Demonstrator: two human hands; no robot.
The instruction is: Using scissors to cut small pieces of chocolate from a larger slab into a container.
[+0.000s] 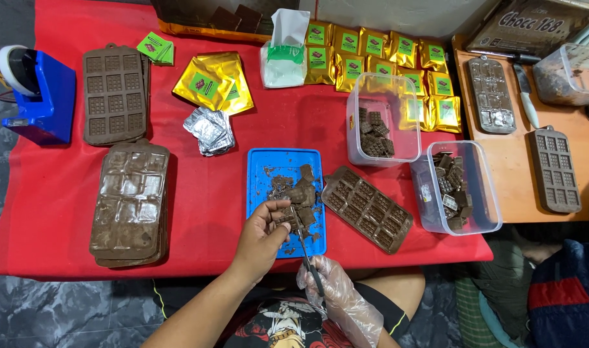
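Note:
My left hand (263, 235) is bare and pinches a small chocolate square (286, 218) over the blue tray (263, 167), which holds chocolate pieces and crumbs. My right hand (336, 291) wears a clear plastic glove and grips scissors (305, 248) whose blades point up at the held piece. A brown chocolate mould (366, 209) lies tilted just right of the tray.
Two clear tubs (410, 122) (484, 193) with chocolate pieces stand at the right. Stacked brown moulds (130, 203) (114, 93) lie at the left, with a blue tape dispenser (46, 96) beyond them. Gold pouches (384, 61), foil wrappers (210, 131) and a wooden side table (507, 174) fill the back and right.

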